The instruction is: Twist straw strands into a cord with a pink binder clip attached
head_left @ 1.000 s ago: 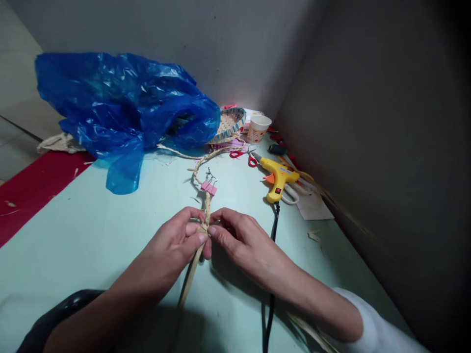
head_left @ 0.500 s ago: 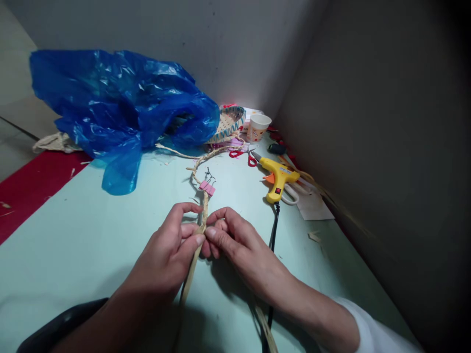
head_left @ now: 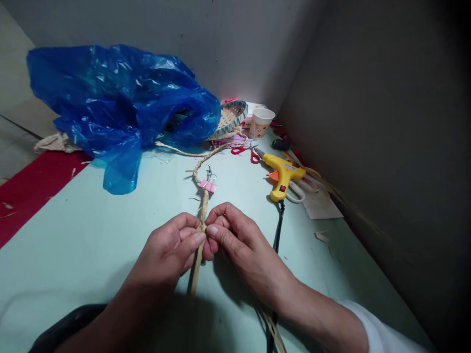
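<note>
A pale plant-fibre braid [head_left: 203,205] runs away from me across the middle of the table, held by a pink binder clip [head_left: 208,186]. At its near end my left hand [head_left: 176,245] pinches the strands between thumb and fingers. My right hand [head_left: 235,240] pinches the same spot from the other side, its thumb tip against the braid. A flat loose strand [head_left: 196,269] hangs toward me from between the hands. More loose strands [head_left: 274,333] come out below my right forearm. Some fingertips are hidden behind the braid.
A crumpled blue plastic bag [head_left: 121,108] lies at the back left, beside a woven basket [head_left: 230,120] and a paper cup [head_left: 261,122]. Red-handled scissors [head_left: 254,157] and a yellow glue gun [head_left: 283,174] with a black cord [head_left: 278,230] lie to the right.
The fingers of my left hand have drawn in closer to the pinch point. The hanging strand has swung a little to the right. The view has shifted slightly.
</note>
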Available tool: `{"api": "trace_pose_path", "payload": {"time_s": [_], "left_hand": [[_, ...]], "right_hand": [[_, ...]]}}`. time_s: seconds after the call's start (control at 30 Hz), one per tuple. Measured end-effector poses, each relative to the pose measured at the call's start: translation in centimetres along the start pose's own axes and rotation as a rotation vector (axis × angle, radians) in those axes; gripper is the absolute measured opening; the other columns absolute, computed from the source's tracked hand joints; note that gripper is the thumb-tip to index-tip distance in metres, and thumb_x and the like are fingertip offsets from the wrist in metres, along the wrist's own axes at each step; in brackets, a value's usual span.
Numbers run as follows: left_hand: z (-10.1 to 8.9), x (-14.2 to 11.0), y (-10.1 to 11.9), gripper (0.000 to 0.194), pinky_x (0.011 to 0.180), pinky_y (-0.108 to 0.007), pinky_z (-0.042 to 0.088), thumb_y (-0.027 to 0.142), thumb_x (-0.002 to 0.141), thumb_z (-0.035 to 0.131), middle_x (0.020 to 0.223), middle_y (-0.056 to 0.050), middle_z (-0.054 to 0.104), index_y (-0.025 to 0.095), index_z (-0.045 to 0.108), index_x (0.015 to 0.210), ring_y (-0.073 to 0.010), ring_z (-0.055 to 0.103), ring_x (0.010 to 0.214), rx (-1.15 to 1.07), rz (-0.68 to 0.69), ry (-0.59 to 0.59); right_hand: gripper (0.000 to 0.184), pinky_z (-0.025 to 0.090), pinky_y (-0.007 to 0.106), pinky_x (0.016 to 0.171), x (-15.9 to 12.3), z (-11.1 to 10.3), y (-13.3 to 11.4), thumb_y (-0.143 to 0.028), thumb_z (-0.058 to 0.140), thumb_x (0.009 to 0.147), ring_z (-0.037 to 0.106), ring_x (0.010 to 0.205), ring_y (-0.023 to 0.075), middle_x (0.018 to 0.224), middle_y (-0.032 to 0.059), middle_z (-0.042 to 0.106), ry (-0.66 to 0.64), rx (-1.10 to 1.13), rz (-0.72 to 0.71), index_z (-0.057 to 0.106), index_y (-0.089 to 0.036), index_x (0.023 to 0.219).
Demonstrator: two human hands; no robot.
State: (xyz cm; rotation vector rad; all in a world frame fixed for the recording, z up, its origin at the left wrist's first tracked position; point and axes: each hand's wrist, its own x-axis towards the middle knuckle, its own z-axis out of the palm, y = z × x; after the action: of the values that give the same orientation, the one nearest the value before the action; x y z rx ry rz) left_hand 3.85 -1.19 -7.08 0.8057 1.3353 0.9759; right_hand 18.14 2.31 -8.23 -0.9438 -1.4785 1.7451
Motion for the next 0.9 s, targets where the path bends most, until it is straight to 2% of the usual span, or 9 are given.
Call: {"api": "trace_pose_path", "payload": {"time_s": [0.17,0.27,0.4,0.6,0.77,0.9], "left_hand": [[0.0,-0.4,0.3,0.016,0.046,-0.023,0.03,0.03,0.08,0.062,0.059,0.0,0.063,0.017,0.06,0.071,-0.0094,0.046,0.048,0.074,0.051,0.055],[0.1,-0.5,0.5,0.016,0.044,-0.024,0.025,0.031,0.081,0.062,0.058,0.001,0.063,0.018,0.061,0.072,-0.0077,0.039,0.044,0.095,0.061,0.047],[0.2,-0.4,0.7,0.018,0.042,-0.022,0.019,0.033,0.081,0.063,0.06,0.0,0.065,0.016,0.057,0.077,-0.0039,0.029,0.04,0.033,-0.011,0.016],[0.0,0.0,0.3,0.022,0.042,-0.018,0.014,0.034,0.081,0.064,0.06,0.001,0.067,0.018,0.05,0.082,-0.0008,0.024,0.039,-0.074,-0.035,-0.029],[-0.3,0.1,0.3,0.023,0.04,-0.017,0.014,0.036,0.079,0.065,0.053,0.005,0.06,0.018,0.051,0.08,-0.0009,0.023,0.038,-0.082,-0.05,-0.038],[-0.4,0.3,0.5,0.02,0.04,-0.017,0.013,0.033,0.078,0.065,0.058,0.002,0.066,0.018,0.051,0.077,-0.0003,0.022,0.037,-0.059,-0.07,-0.05]], "right_hand": [[0.008,0.04,0.025,0.068,0.1,-0.9,-0.7,-0.025,0.048,0.096,0.055,0.069,0.0118,0.071,-0.0017,0.061,-0.042,-0.183,0.019,0.054,-0.02,0.093],[0.011,0.04,0.025,0.069,0.5,-1.7,-1.5,-0.023,0.051,0.093,0.056,0.07,0.0122,0.074,0.0006,0.064,-0.131,-0.259,0.035,0.058,-0.018,0.086],[0.011,0.039,0.024,0.063,1.0,-1.8,-1.8,-0.019,0.054,0.089,0.052,0.063,0.0113,0.065,0.0002,0.059,-0.127,-0.058,0.069,0.056,-0.015,0.079],[0.01,0.035,0.024,0.061,1.2,-1.3,-1.1,-0.021,0.064,0.081,0.049,0.06,0.0104,0.061,-0.0005,0.057,-0.081,0.225,0.173,0.058,-0.015,0.077],[0.012,0.034,0.024,0.062,0.9,-0.9,-1.1,-0.023,0.069,0.078,0.049,0.061,0.0102,0.062,-0.0003,0.057,-0.03,0.311,0.21,0.06,-0.014,0.077],[0.011,0.035,0.024,0.062,0.7,-0.6,-1.1,-0.023,0.065,0.081,0.05,0.062,0.0108,0.062,0.0008,0.058,-0.016,0.316,0.182,0.06,-0.014,0.078]]}}
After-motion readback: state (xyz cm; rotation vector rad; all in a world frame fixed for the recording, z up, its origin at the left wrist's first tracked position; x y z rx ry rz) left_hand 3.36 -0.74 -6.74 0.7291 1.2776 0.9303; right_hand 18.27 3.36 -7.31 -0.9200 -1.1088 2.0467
